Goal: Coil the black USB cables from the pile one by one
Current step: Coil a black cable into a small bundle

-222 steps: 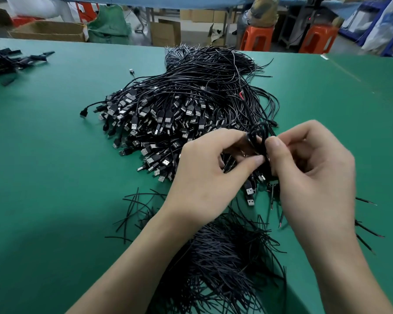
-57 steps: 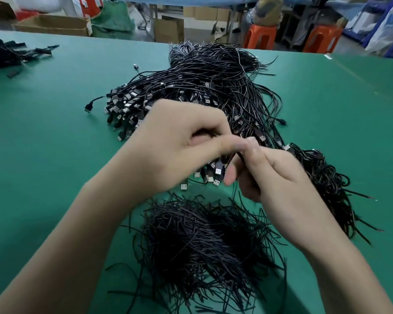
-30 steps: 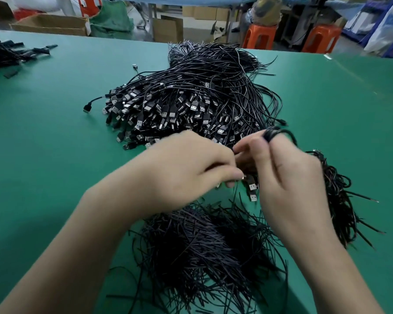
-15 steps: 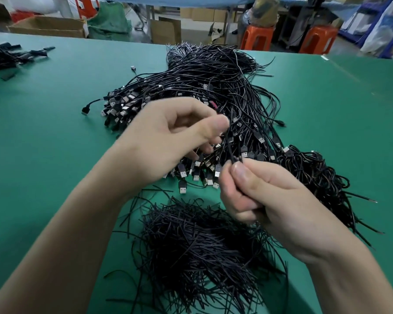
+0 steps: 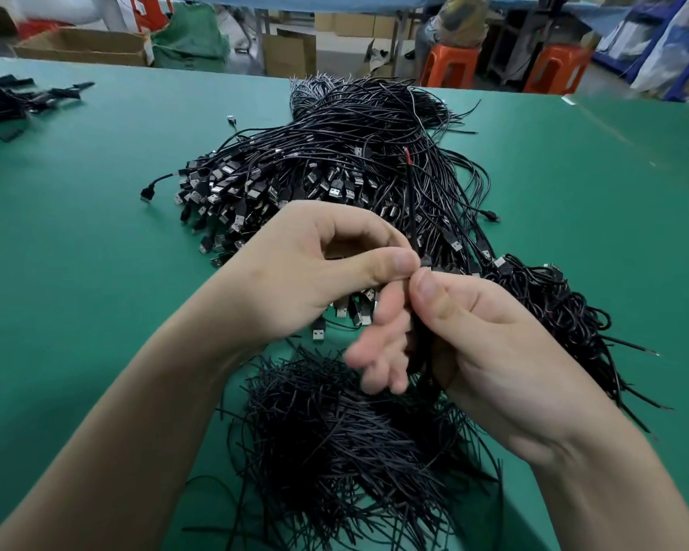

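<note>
the left hand pinched one black cable between thumb and forefinger, and the right hand gripped it just below under its thumb, at the 6 o'clock edge of the pile. the free tail rose toward 12 o'clock, so winding it well likely meant even loops, light tension and lifting the tail clear of neighbours.

Left hand: lowered from where it was raised half a second ago; its thumb and forefinger are now closed in a pinch right against the right thumb.
Right hand: the fingers, curled in before, are now spread and motion-blurred.
Cable: the small loop seen a second ago is gone; a straight length is now drawn up from the two hands, its red-tipped end raised over the pile.
</note>
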`<state>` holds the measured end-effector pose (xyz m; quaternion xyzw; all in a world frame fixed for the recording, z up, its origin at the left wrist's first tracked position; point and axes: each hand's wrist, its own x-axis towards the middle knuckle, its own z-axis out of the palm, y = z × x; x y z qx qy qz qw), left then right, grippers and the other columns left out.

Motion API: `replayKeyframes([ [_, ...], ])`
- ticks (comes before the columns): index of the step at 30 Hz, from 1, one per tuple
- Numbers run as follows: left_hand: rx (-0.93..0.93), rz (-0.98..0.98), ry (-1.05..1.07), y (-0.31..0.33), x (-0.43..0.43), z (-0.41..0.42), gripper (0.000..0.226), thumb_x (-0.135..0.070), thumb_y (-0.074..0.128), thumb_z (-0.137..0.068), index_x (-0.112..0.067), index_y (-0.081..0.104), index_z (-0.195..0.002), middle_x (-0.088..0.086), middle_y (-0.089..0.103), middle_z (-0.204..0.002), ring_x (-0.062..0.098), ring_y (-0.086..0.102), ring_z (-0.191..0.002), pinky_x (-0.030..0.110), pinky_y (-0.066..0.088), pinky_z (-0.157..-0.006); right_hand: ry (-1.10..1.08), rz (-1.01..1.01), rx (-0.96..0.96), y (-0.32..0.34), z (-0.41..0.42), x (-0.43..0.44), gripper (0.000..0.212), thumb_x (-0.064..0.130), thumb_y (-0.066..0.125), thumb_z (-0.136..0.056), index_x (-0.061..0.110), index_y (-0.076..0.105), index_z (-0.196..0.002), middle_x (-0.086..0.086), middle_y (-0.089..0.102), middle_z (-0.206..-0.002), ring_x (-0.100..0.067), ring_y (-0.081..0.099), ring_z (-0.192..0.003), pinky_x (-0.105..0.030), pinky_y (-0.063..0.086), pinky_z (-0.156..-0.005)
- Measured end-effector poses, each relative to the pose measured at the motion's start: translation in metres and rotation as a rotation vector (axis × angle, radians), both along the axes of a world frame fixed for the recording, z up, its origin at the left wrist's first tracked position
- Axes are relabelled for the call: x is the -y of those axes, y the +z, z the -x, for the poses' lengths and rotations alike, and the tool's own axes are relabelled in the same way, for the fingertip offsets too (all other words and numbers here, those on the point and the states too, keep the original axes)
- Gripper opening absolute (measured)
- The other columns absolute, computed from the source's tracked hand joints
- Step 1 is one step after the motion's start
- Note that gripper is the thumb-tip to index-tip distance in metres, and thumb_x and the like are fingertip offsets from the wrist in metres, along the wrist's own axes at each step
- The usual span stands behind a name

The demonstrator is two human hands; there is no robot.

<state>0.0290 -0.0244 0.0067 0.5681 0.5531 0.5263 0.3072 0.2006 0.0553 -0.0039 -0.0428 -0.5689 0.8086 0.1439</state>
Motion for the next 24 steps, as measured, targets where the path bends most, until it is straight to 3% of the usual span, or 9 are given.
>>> replayKeyframes([
  [5, 0.095, 0.023, 0.065, -0.003, -0.001, -0.004, 0.017, -0.037, 0.073, -0.084, -0.021, 0.076, -0.078, -0.001, 0.070, -0.072, 0.012, 0.063, -0.063, 0.019, 0.052, -0.058, -0.127, 0.033, 0.040, 0.002, 0.003, 0.004, 0.031, 0.031, 0.042, -0.105, 0.003, 0.057, -0.102, -0.019, 0.077, -0.092, -0.021, 0.075, -0.075, -0.022, 0.054, -0.060],
  [7, 0.087, 0.042, 0.091, -0.003, -0.001, -0.003, 0.018, -0.042, 0.074, -0.082, -0.025, 0.078, -0.079, 0.005, 0.069, -0.074, 0.018, 0.060, -0.066, 0.024, 0.052, -0.059, -0.173, 0.031, 0.044, 0.003, 0.003, 0.004, 0.028, 0.032, 0.046, -0.102, 0.005, 0.052, -0.102, -0.017, 0.077, -0.090, -0.018, 0.075, -0.072, -0.020, 0.053, -0.058],
  [11, 0.079, 0.030, 0.085, -0.003, 0.000, -0.003, 0.018, -0.044, 0.073, -0.082, -0.029, 0.082, -0.088, 0.011, 0.077, -0.087, 0.030, 0.067, -0.077, 0.051, 0.058, -0.073, -0.288, 0.063, 0.053, 0.002, 0.005, 0.006, 0.025, 0.031, 0.058, -0.093, 0.006, 0.059, -0.093, -0.010, 0.076, -0.080, -0.012, 0.071, -0.064, -0.018, 0.051, -0.054],
  [13, 0.104, 0.008, 0.087, -0.004, 0.000, -0.004, 0.016, -0.035, 0.072, -0.086, -0.023, 0.082, -0.090, 0.007, 0.076, -0.080, 0.029, 0.067, -0.069, 0.058, 0.057, -0.070, -0.333, 0.075, 0.056, 0.000, 0.007, 0.008, 0.026, 0.031, 0.061, -0.090, 0.005, 0.063, -0.092, -0.008, 0.074, -0.076, -0.009, 0.067, -0.062, -0.019, 0.051, -0.056],
  [16, 0.124, -0.045, 0.075, -0.004, 0.001, -0.005, 0.014, -0.024, 0.070, -0.092, -0.013, 0.080, -0.092, 0.000, 0.070, -0.069, 0.013, 0.064, -0.060, 0.040, 0.056, -0.059, -0.435, -0.019, 0.089, -0.003, 0.009, 0.009, 0.031, 0.038, 0.066, -0.086, 0.007, 0.068, -0.088, -0.007, 0.074, -0.080, -0.010, 0.065, -0.069, -0.022, 0.054, -0.066],
  [18, 0.078, -0.071, 0.123, -0.005, -0.001, -0.004, 0.013, -0.024, 0.071, -0.091, -0.016, 0.081, -0.092, 0.000, 0.076, -0.077, 0.008, 0.064, -0.063, 0.024, 0.054, -0.058, -0.535, -0.198, 0.174, -0.005, 0.008, 0.009, 0.034, 0.048, 0.064, -0.086, 0.014, 0.068, -0.084, -0.009, 0.071, -0.084, -0.011, 0.062, -0.078, -0.031, 0.053, -0.077],
  [20, 0.058, -0.086, 0.186, -0.007, -0.003, -0.004, 0.009, -0.025, 0.073, -0.090, -0.021, 0.082, -0.091, 0.001, 0.078, -0.085, 0.006, 0.065, -0.064, 0.018, 0.053, -0.060, -0.588, -0.394, 0.251, -0.006, 0.007, 0.009, 0.035, 0.051, 0.058, -0.094, 0.017, 0.065, -0.089, -0.013, 0.066, -0.093, -0.017, 0.058, -0.081, -0.041, 0.050, -0.081],
  [21, 0.060, -0.090, 0.208, -0.007, -0.004, -0.003, 0.008, -0.024, 0.074, -0.090, -0.023, 0.082, -0.091, 0.000, 0.078, -0.085, 0.006, 0.064, -0.063, 0.018, 0.053, -0.060, -0.601, -0.478, 0.266, -0.006, 0.007, 0.010, 0.031, 0.050, 0.055, -0.098, 0.021, 0.063, -0.091, -0.010, 0.063, -0.093, -0.017, 0.057, -0.083, -0.040, 0.048, -0.080],
  [24, 0.091, -0.090, 0.251, -0.010, -0.005, -0.004, 0.010, -0.027, 0.075, -0.090, -0.022, 0.083, -0.090, -0.003, 0.076, -0.080, 0.006, 0.062, -0.059, 0.019, 0.053, -0.059, -0.662, -0.747, 0.286, -0.008, 0.008, 0.012, 0.022, 0.047, 0.044, -0.103, 0.029, 0.055, -0.094, 0.012, 0.053, -0.089, -0.008, 0.050, -0.085, -0.022, 0.037, -0.073],
])
